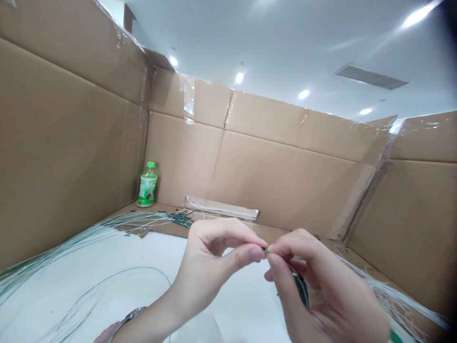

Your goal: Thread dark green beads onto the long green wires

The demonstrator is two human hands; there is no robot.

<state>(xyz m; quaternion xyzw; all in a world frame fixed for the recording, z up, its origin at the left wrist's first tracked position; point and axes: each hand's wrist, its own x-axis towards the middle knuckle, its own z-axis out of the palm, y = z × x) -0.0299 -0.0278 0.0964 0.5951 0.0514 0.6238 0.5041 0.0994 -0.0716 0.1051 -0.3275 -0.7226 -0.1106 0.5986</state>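
Note:
My left hand [217, 262] and my right hand [317, 286] meet in front of me, fingertips almost touching. Thumb and forefinger of each are pinched on a thin green wire [266, 251], of which only a tiny bit shows between them. A dark green, glossy thing [302, 288] shows inside the curled fingers of my right hand; most of it is hidden, so its kind is unclear. Under my left forearm, a loose green wire [143, 268] curves over the white work surface [143, 295].
Cardboard walls [285, 181] enclose the work surface. A bundle of green and white wires [71, 247] with dark ends runs along the left. A green-capped bottle [147, 186] stands in the back-left corner, near a cardboard tray [228, 211] holding white wires. More white wires [396, 300] lie right.

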